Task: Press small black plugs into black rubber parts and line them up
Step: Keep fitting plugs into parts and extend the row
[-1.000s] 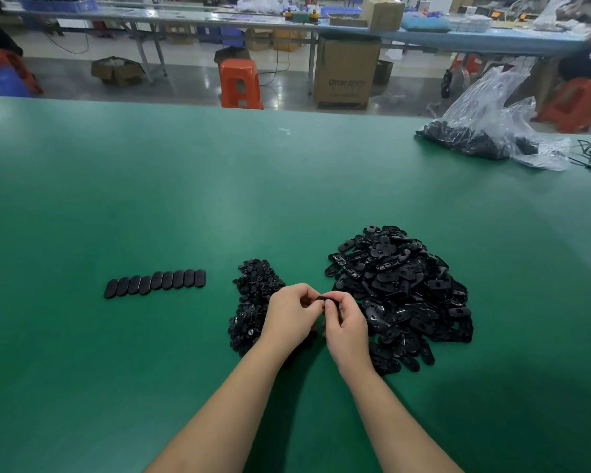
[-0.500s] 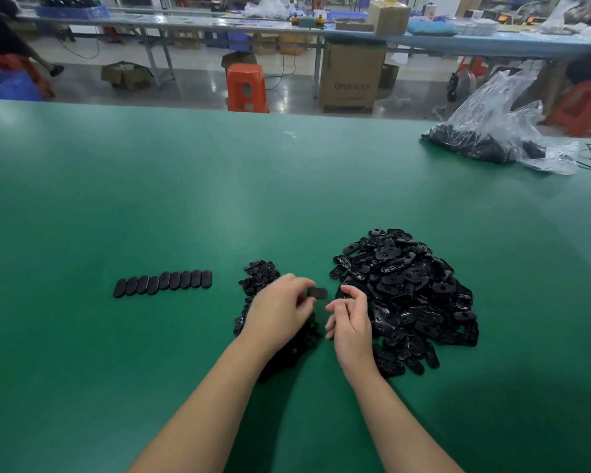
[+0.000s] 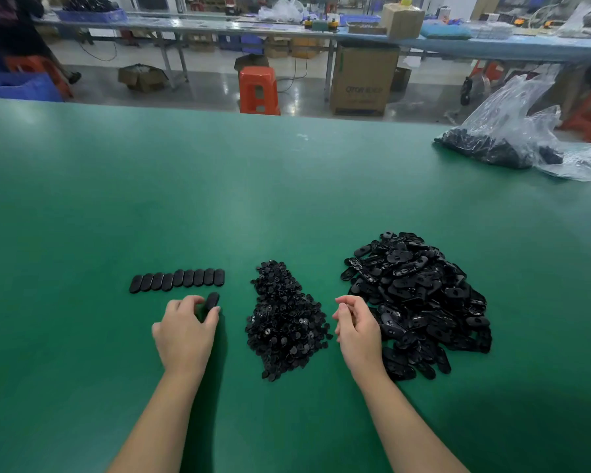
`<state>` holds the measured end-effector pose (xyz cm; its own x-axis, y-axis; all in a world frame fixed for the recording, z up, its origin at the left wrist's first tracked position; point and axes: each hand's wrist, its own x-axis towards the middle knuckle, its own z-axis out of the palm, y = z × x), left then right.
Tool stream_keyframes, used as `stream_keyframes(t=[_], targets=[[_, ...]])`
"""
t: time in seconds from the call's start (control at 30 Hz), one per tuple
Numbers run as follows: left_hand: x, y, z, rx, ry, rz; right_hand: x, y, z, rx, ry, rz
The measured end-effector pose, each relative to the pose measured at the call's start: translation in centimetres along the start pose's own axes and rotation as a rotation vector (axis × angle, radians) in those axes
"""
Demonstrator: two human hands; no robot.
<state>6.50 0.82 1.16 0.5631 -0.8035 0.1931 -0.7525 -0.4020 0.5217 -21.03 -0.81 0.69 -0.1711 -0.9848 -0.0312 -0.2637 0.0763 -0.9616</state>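
A big green table (image 3: pixel 287 199) fills most of the view. Two bare arms reach onto it from the bottom.

The left hand (image 3: pixel 185 331) sits palm down on the table. Its thumb and fingers are curled around one black rubber part (image 3: pixel 212 301) and pinch it. The part is just below the right end of a row of black rubber parts (image 3: pixel 177 279). The parts in the row lie flat, side by side and touching. The held part does not touch the row. I cannot tell if it rests on the table or is a little above it.

The right hand (image 3: pixel 357 326) holds nothing. Its fingers hang loose and a bit curled. It is between two black heaps. On its left is the pile of small black plugs (image 3: pixel 284 322). On its right is the bigger pile of loose rubber parts (image 3: pixel 420 302), and the hand is right at the edge of that pile.

Far off at the right side of the table lies a clear plastic bag (image 3: pixel 512 131) with more black things inside. Past the table stands an orange stool (image 3: pixel 258 90) and a brown cardboard box (image 3: pixel 364 80) on the floor.
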Motion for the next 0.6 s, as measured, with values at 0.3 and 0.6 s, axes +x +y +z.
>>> stream_keyframes(t=[0.3, 0.6], targets=[[-0.1, 0.0, 0.7, 0.148, -0.004, 0.210, -0.2, -0.3, 0.0, -0.024, -0.001, -0.004], [-0.2, 1.4, 1.5, -0.051, -0.085, 0.233, -0.2, -0.4, 0.1, -0.085, -0.002, -0.024]])
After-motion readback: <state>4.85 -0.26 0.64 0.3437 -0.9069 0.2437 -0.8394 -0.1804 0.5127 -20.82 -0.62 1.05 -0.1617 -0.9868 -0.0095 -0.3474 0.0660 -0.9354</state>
